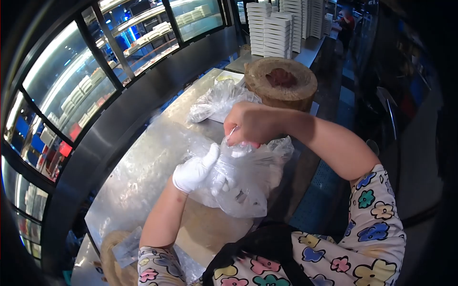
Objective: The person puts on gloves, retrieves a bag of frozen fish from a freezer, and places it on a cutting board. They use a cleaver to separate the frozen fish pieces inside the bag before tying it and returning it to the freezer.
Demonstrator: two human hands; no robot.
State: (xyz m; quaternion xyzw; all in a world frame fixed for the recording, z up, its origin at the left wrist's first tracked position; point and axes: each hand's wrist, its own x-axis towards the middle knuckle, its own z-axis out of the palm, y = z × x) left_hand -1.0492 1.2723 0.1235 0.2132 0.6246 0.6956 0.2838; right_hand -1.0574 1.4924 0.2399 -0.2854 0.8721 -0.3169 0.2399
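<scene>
Looks midway: filled plastic bag (pixel 245 183) gripped in gloved left hand (pixel 193 171) over the bench (pixel 143 162), neck pinched by bare right hand (pixel 250 123), not yet knotted.

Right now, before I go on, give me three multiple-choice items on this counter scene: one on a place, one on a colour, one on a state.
1. Where is the round wooden block?
A. On the counter, beyond the hands.
B. On a chair.
C. On the floor.

2. What colour is the glove on the left hand?
A. Blue.
B. Black.
C. White.

3. How is the clear plastic bag?
A. Lying flat, untouched.
B. Pinched at its top by the bare right hand.
C. Hanging from a hook.

Answers: 1 A, it stands on the metal top past both hands; 2 C, the glove is plainly white; 3 B, the right hand closes on the bag's neck while the left hand grips its side.
</scene>
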